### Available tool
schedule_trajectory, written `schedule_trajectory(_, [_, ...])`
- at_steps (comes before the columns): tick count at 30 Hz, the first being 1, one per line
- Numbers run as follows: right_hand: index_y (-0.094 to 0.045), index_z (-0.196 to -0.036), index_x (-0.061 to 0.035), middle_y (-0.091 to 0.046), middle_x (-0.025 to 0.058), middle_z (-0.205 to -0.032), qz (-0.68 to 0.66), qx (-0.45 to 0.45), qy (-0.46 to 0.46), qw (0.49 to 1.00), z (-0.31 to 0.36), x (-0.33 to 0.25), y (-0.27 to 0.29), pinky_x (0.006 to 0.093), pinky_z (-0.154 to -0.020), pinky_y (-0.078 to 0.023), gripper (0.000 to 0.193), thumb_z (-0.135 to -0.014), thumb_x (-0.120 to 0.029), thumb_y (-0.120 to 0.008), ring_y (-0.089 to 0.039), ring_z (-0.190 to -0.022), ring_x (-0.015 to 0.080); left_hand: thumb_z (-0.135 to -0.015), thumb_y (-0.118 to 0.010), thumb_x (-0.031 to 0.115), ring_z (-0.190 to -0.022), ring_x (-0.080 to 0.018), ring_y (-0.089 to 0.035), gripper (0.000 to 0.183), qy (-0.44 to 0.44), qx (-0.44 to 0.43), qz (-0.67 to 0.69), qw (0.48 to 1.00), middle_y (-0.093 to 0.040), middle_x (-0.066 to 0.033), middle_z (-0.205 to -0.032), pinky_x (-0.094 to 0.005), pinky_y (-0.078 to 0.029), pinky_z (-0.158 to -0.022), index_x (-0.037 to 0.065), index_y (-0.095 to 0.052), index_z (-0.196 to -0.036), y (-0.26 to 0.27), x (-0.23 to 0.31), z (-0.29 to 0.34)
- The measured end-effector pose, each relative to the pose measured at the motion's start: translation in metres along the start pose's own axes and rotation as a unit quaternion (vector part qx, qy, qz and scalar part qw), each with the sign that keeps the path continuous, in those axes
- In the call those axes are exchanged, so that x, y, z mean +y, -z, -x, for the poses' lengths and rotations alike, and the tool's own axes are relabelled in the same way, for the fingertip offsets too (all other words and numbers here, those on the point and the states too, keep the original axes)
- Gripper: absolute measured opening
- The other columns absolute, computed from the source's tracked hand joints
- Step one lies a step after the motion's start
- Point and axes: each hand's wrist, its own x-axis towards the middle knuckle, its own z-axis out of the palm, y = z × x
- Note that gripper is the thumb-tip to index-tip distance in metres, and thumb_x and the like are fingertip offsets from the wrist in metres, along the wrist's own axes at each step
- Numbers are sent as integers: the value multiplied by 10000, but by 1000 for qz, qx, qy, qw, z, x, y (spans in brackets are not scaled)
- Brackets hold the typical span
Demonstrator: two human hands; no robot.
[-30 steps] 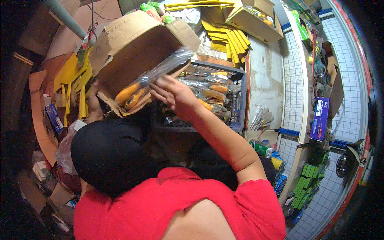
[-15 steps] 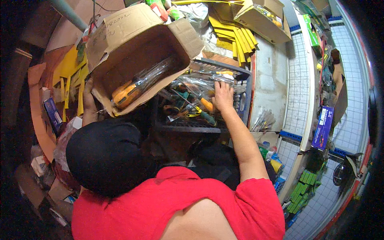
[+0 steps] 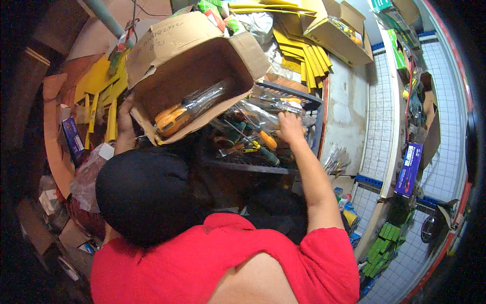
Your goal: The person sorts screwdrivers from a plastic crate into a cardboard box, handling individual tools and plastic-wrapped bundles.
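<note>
Nearest, a red shirt (image 3: 223,243) spans the foreground, with a large rounded black shape (image 3: 147,197) at its left. Beyond it, a dark plastic crate (image 3: 253,167) holds hand tools, among them a green-and-yellow-handled screwdriver (image 3: 266,152). The right hand (image 3: 291,126) is down inside the crate, near its right edge, fingers bent over clear-wrapped tools; whether its grip pinches one, I cannot tell. A tilted cardboard box (image 3: 174,66) overhangs the crate's left part, leaving the right part open from above. The left hand's (image 3: 125,124) grip clasps the box's left side. Inside, orange-handled tools (image 3: 171,120) in clear sleeves lie along the near edge, with room between them and the far wall. Farther back, yellow strips (image 3: 309,58) fan out behind the crate.
</note>
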Motion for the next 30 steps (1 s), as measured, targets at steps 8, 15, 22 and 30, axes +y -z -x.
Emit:
schedule_trajectory(8, [-477, -1011, -78, -547, 143, -950, -168, -15, 78, 983, 51, 65, 83, 439, -738, -459, 389, -674, -166, -651, -548, -909, 360, -819, -572, 333, -984, -223, -531, 474, -7, 31, -62, 998, -566, -110, -1100, -334, -414, -868, 5, -515, -1157, -25, 2, 12])
schedule_trajectory(15, [-564, -969, -124, -568, 92, -864, -19, 168, 121, 978, 58, 25, 212, 407, -655, -469, 303, -672, -97, -618, -577, -771, 313, -815, -556, 286, -764, -188, -553, 339, -17, 57, -126, 990, -588, -69, -881, -290, -439, -724, 22, -573, -1027, -65, 15, 25])
schedule_trajectory(22, [-567, -1030, -145, -547, 79, -854, 2, 141, 315, 938, -34, -99, 203, 425, -775, -444, 245, -785, -156, -562, -568, -861, 268, -837, -554, 280, -876, -179, -559, 341, 16, 15, -124, 992, -602, -83, -993, -287, -426, -797, 17, -573, -1053, -61, 3, 19])
schedule_trajectory(30, [-566, -1110, -106, -611, 90, -1002, -216, 339, 260, 878, -31, -104, 189, 376, -884, -417, 402, -720, -125, -663, -575, -955, 249, -852, -542, 313, -891, -190, -585, 406, -5, 2, -123, 992, -615, -109, -1005, -297, -444, -799, -12, -565, -1094, -54, 14, 29])
